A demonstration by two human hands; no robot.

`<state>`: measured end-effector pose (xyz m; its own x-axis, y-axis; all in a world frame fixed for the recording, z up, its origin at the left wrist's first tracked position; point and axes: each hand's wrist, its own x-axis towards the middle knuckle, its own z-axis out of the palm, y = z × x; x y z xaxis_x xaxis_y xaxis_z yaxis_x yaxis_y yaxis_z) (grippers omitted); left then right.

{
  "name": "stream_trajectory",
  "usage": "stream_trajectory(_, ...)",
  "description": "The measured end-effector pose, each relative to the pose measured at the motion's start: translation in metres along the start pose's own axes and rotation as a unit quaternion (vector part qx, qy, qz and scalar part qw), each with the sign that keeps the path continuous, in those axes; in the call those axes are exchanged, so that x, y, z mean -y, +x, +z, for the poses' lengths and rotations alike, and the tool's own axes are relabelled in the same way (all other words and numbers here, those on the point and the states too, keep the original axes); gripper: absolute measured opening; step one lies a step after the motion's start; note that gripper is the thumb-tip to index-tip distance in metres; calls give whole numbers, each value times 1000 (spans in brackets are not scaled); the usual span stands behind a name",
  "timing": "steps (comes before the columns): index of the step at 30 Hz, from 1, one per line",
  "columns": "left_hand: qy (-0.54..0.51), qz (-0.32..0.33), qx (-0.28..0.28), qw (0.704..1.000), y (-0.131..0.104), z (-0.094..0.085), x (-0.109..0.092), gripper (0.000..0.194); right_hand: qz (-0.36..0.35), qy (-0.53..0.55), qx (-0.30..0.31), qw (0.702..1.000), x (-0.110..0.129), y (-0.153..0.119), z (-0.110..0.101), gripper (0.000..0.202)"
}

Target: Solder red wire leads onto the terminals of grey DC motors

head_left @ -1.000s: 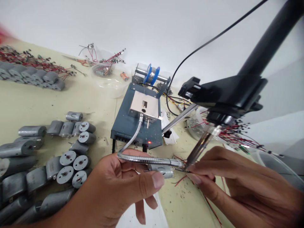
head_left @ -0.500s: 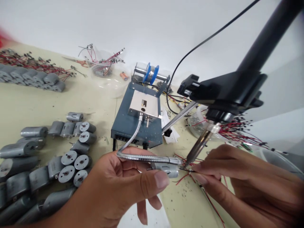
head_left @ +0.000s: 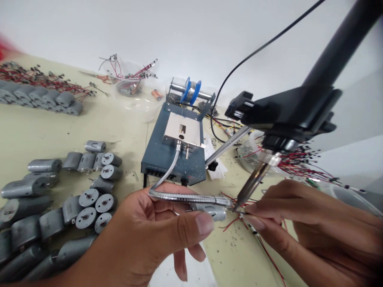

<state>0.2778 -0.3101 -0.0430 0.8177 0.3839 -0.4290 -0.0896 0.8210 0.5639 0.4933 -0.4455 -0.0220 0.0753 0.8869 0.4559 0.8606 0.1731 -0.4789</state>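
My left hand (head_left: 167,227) is closed around a small silver motor (head_left: 217,212), thumb along its near side. Just above that motor runs the flexible metal solder-feed tube (head_left: 188,198), its nozzle close to the soldering iron tip (head_left: 239,201). The iron slants down from a black clamp (head_left: 287,111) and its tip is at the motor's right end; exact contact is too small to make out. My right hand (head_left: 287,219) pinches a thin wired part (head_left: 243,214) beside the tip, with red and black wires (head_left: 267,255) trailing below; the fingers hide most of it.
A blue-grey solder feeder (head_left: 173,151) with a solder spool (head_left: 191,91) stands ahead. Loose motors (head_left: 86,197) cover the left. Stacked motors with wired parts (head_left: 42,93) sit farther back. Plastic bowls (head_left: 130,85) and a tub of red wires (head_left: 254,153) stand behind.
Both hands stay almost in place, the motor still at the iron tip. The whole view has shifted very slightly.
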Motion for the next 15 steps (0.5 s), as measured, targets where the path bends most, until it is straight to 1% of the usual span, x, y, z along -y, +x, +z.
stream_trajectory(5,-9,-5,-2,1000,-1,-3,0,27,12,-4,-5,1000,0,-3,-1,11)
stream_trajectory(8,-5,-2,6,1000,0,-2,-1,28,19,-7,-9,1000,1,-3,-2,11)
stream_trajectory(11,-3,-1,12,1000,1,-1,-2,25,9,-4,-6,1000,0,-2,-2,13)
stream_trajectory(15,-6,7,19,1000,3,-1,-3,31,9,9,1,1000,0,0,-1,15)
